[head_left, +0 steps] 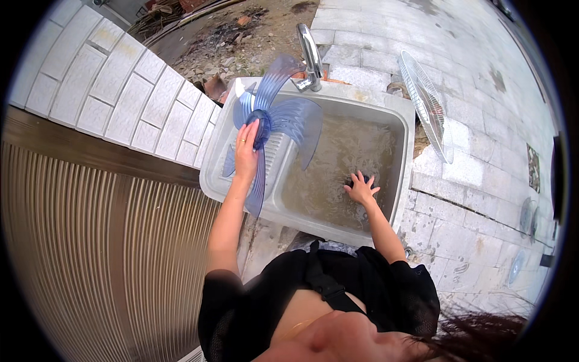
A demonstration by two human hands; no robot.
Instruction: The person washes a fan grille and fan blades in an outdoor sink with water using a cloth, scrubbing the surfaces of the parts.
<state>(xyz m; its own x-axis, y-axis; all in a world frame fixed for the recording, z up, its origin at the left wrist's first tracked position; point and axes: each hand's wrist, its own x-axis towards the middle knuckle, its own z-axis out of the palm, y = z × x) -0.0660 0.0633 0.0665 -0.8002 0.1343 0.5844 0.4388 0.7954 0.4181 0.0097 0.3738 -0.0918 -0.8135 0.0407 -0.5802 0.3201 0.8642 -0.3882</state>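
left hand (246, 149) wrapped over the dark hub of a blue translucent fan blade (283, 117), fingers pressed together, ring showing. blade held tilted above the ribbed left part of a pale stone sink (408, 130), touching the near rim. right hand (361, 188) down in the murky water (344, 163) of the right basin, fingers spread over something dark. chrome tap (310, 55) at the far edge. white wire fan guard (427, 102) leaning just right of the sink on grey paving (476, 199).
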